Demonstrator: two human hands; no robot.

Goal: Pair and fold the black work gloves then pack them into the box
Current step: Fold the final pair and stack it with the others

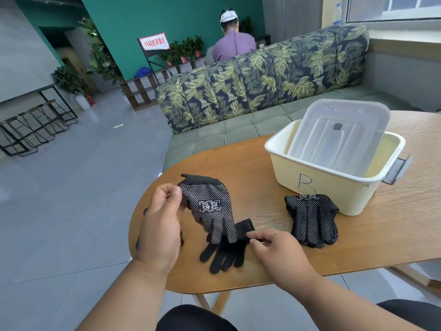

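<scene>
dotted glove [210,206] hangs fingertips-down, cuff pinched by left hand [160,225] fingers; right hand [274,249] pinches plain glove [226,249].

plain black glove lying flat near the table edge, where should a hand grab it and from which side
Probably by the cuff. The plain glove lies flat with its fingers toward the person and its cuff toward the box; the right hand already pinches that cuff edge from the right. The left hand is holding the dotted glove, whose fingers overlap it.
</scene>
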